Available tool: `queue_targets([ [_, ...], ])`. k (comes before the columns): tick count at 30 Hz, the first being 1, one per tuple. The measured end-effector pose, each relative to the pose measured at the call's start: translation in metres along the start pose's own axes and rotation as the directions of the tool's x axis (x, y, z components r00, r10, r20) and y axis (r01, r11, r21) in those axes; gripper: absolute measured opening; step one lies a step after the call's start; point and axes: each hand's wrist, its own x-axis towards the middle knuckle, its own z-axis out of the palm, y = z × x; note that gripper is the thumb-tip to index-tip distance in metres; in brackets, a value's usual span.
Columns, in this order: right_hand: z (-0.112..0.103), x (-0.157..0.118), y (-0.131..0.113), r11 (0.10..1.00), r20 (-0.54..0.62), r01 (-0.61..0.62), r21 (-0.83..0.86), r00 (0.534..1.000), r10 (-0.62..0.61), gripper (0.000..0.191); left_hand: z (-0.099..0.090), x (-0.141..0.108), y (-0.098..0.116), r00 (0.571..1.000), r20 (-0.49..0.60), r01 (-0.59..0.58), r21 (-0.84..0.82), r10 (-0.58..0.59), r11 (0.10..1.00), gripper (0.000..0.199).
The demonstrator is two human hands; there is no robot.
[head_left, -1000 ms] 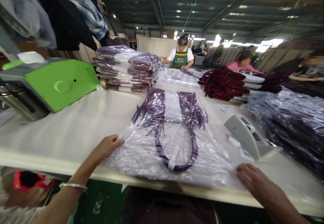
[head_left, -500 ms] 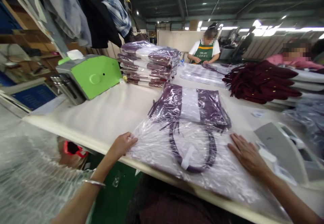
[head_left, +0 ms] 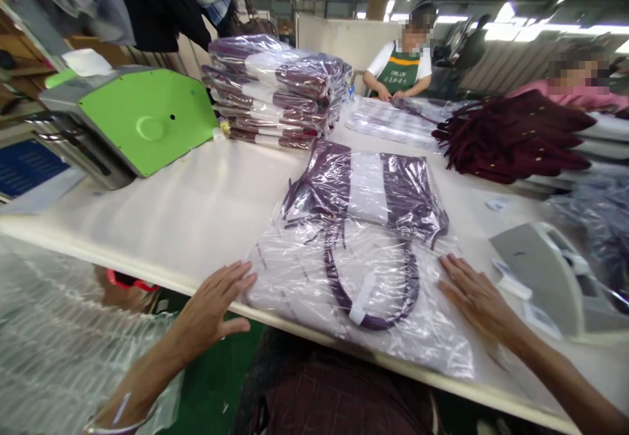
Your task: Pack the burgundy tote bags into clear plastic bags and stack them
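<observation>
A dark purple handbag [head_left: 407, 189] lies flat inside a clear plastic bag [head_left: 289, 284] on the white table. A pale wrapping band [head_left: 367, 186] crosses its body. The looped handle [head_left: 413, 284] points toward me, with a small white wrap at its near end. My left hand [head_left: 216, 304] is open at the plastic's left edge, fingers stretched and thumb apart. On the other side, my right hand [head_left: 474, 301] lies open with fingers extended at the plastic's right edge.
Wrapped handbags form a stack [head_left: 280, 94] at the back. A green-sided machine [head_left: 152, 120] stands left, a grey-white device [head_left: 535, 278] right. Maroon bags [head_left: 515, 137] are piled back right. A co-worker in a green apron [head_left: 400, 71] handles something across the table. Plastic sheeting [head_left: 73, 350] hangs lower left.
My left hand has let go of the plastic's left edge and spread its fingers. The plastic now lies flatter around the handle. My right hand stays by the right edge. The view has shifted closer.
</observation>
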Motion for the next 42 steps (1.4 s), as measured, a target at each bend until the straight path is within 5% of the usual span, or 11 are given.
queue_targets([
  [4, -0.034, 0.010, -0.038, 0.995, -0.143, 0.047, 0.083, 0.989, -0.035, 0.062, -0.002, -0.013, -0.016, 1.000, -0.007, -0.022, -0.018, 0.022, 1.000, 0.049],
  [11, -0.074, 0.081, -0.198, 0.821, -0.191, 0.338, 0.460, 0.941, -0.281, 0.046, -0.034, 0.010, -0.016, 0.994, -0.108, -0.008, -0.090, -0.002, 0.996, 0.032],
  [14, -0.082, 0.077, -0.256, 0.670, -0.076, 0.350, 0.655, 0.912, -0.402, 0.055, -0.058, 0.046, -0.005, 0.974, -0.228, -0.016, -0.102, -0.008, 0.995, 0.021],
  [17, -0.087, 0.055, -0.302, 0.548, 0.010, 0.336, 0.766, 0.845, -0.534, 0.097, -0.084, 0.102, 0.005, 0.944, -0.329, -0.016, -0.163, -0.040, 0.986, 0.018],
  [19, -0.089, 0.053, -0.321, 0.542, -0.012, 0.317, 0.778, 0.870, -0.493, 0.104, -0.097, 0.152, 0.011, 0.935, -0.352, -0.051, -0.212, -0.027, 0.976, 0.020],
  [23, -0.089, 0.098, -0.313, 0.559, -0.077, 0.141, 0.817, 0.988, -0.137, 0.025, -0.096, 0.258, 0.020, 0.954, -0.286, -0.058, -0.468, -0.089, 0.882, 0.025],
  [27, -0.067, 0.152, -0.258, 0.248, 0.157, -0.168, 0.954, 0.986, 0.063, 0.009, -0.051, 0.316, 0.004, 0.988, -0.021, 0.095, -0.700, -0.154, 0.708, 0.060],
  [31, -0.030, 0.161, -0.214, 0.110, 0.300, -0.309, 0.945, 0.950, 0.093, 0.015, 0.001, 0.314, -0.026, 0.958, 0.237, 0.280, -0.645, -0.162, 0.711, 0.028],
  [34, -0.024, 0.160, -0.204, 0.080, 0.317, -0.323, 0.943, 0.944, 0.088, 0.023, 0.016, 0.304, -0.033, 0.948, 0.234, 0.319, -0.661, -0.218, 0.679, 0.020],
  [38, -0.046, 0.176, -0.204, 0.036, 0.299, -0.308, 0.951, 0.942, 0.152, 0.029, 0.013, 0.302, -0.029, 0.953, 0.182, 0.302, -0.639, -0.242, 0.708, 0.020],
  [42, -0.057, 0.196, -0.204, 0.250, 0.182, -0.229, 0.941, 0.963, 0.199, 0.007, 0.014, 0.298, -0.030, 0.947, 0.143, 0.317, -0.539, -0.286, 0.780, 0.018],
])
